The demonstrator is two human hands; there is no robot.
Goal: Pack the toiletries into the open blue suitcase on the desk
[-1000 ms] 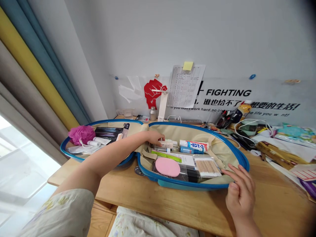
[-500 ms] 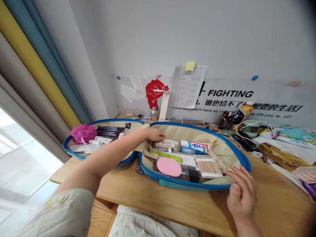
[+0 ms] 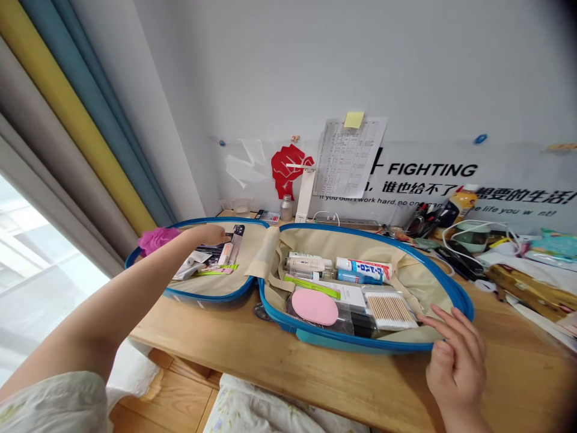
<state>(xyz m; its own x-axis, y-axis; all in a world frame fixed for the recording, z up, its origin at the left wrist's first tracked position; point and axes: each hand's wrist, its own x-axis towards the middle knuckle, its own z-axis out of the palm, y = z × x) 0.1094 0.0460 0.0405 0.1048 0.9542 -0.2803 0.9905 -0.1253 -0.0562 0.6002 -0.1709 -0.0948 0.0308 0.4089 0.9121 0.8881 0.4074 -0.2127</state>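
Note:
A blue-rimmed case [image 3: 311, 344] lies unfolded on the desk, showing two beige-lined halves. My left hand [image 3: 213, 234] is over the left half, fingers bunched against a long black packet [image 3: 238, 231]; what they hold, if anything, is hidden. Near it are a purple bath puff [image 3: 157, 239], white tubes and a green-and-pink strip [image 3: 219, 270]. Beside the right half's front rim, my right hand [image 3: 457, 361] is open, fingers spread, close to cotton swabs [image 3: 391, 310]. That half also holds a pink oval sponge [image 3: 314, 307], toothpaste [image 3: 364, 267], a blue bottle [image 3: 359, 277] and a green packet [image 3: 312, 287].
Along the wall stand a small bottle [image 3: 286, 208], a white lamp [image 3: 306, 195] and a power strip [image 3: 351, 225]. Clutter with cables, pens and a gold pouch [image 3: 525, 288] fills the desk's right side. Curtains [image 3: 85, 120] hang at the left.
My left hand has moved left from the right half of the case to the left half. A green-and-pink strip is now uncovered there. My right hand stays by the rim; the view shifted slightly.

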